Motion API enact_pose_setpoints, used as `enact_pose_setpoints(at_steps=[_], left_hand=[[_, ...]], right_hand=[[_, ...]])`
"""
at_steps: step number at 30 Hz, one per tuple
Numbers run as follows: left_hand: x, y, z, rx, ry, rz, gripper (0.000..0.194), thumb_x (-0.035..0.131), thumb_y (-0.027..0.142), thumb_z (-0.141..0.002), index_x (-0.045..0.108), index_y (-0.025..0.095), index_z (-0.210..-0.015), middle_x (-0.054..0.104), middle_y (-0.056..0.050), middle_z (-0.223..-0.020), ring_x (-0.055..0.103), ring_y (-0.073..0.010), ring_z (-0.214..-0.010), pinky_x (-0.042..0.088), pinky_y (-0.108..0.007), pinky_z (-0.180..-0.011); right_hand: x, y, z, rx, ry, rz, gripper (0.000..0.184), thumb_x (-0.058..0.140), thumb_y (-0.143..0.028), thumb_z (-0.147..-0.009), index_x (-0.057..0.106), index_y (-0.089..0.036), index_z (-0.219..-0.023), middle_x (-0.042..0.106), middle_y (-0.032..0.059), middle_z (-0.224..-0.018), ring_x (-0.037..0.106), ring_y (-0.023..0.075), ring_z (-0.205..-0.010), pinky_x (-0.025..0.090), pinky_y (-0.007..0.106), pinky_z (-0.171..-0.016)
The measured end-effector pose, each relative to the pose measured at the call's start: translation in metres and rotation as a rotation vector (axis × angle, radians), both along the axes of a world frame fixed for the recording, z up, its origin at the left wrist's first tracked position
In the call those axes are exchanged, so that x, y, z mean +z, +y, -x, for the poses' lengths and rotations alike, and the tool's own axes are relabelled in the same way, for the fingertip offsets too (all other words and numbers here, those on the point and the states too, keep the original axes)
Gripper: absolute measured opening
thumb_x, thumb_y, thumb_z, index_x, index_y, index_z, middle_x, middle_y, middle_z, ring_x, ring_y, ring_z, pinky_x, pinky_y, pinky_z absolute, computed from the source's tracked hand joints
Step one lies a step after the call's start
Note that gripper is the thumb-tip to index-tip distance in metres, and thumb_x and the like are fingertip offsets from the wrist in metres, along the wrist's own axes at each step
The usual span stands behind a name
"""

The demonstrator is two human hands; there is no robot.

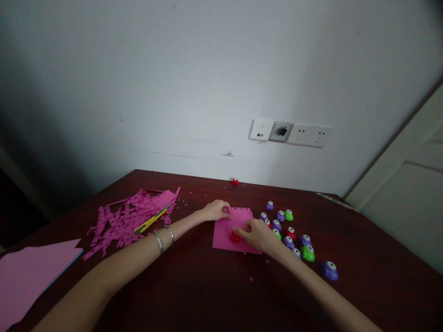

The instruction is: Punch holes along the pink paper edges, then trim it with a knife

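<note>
A sheet of pink paper (221,240) lies on the dark table, with a row of small punched holes along its far edge. My left hand (216,210) is at the sheet's far left part, thumb and forefinger curled together on the paper. On the near half of the sheet is a red craft paper punch (235,237), gripped by the fingers of my right hand (258,233), which partly hide it. Close to the right of that hand stand several more punches, among them a green punch (308,253), a purple punch (329,270) and another red punch (290,233).
Left of my arm lies a heap of punched pink paper scraps (128,214) with a yellow utility knife (152,218) on it. Larger pink sheets (34,276) rest at the near left. One red punch (235,182) stands by the wall (194,92), which carries sockets (308,135).
</note>
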State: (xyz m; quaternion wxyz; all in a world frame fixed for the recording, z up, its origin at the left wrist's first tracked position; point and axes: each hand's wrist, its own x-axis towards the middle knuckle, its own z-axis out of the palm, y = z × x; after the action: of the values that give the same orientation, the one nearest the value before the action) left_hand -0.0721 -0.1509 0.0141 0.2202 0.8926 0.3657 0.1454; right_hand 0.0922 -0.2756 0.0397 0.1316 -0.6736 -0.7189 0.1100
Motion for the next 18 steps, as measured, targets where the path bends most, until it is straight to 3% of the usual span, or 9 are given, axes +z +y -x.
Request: enact_pose_setpoints(at_steps=[6,11,18], left_hand=[[-0.001,0.001,0.001,0.011,-0.019,0.020,0.030,0.066,0.046,-0.067,0.066,0.021,-0.085,0.062,0.000,-0.077,0.054,-0.0131,-0.066,0.032,-0.020,-0.051],[-0.001,0.002,0.001,0.012,-0.029,0.042,0.031,0.067,0.046,-0.066,0.066,0.022,-0.084,0.060,0.001,-0.075,0.052,-0.0122,-0.064,0.030,-0.020,-0.050],[-0.001,0.002,0.001,0.015,-0.049,0.043,0.031,0.068,0.046,-0.065,0.067,0.020,-0.084,0.060,0.000,-0.073,0.052,-0.0120,-0.064,0.030,-0.020,-0.052]], right_hand=[[-0.006,-0.016,0.011,-0.036,-0.125,-0.011,0.050,0.042,-0.061,-0.078,0.060,-0.017,-0.064,0.062,0.0073,-0.064,0.057,0.0178,-0.056,0.031,0.025,-0.049],[-0.005,-0.020,0.019,-0.011,-0.140,0.040,0.043,0.041,-0.053,-0.081,0.063,-0.017,-0.071,0.065,0.0088,-0.071,0.062,0.0215,-0.067,0.038,0.026,-0.054],[-0.004,-0.024,0.019,0.007,-0.141,0.053,0.037,0.043,-0.046,-0.081,0.064,-0.017,-0.073,0.065,0.0089,-0.072,0.063,0.0224,-0.068,0.038,0.027,-0.055]])
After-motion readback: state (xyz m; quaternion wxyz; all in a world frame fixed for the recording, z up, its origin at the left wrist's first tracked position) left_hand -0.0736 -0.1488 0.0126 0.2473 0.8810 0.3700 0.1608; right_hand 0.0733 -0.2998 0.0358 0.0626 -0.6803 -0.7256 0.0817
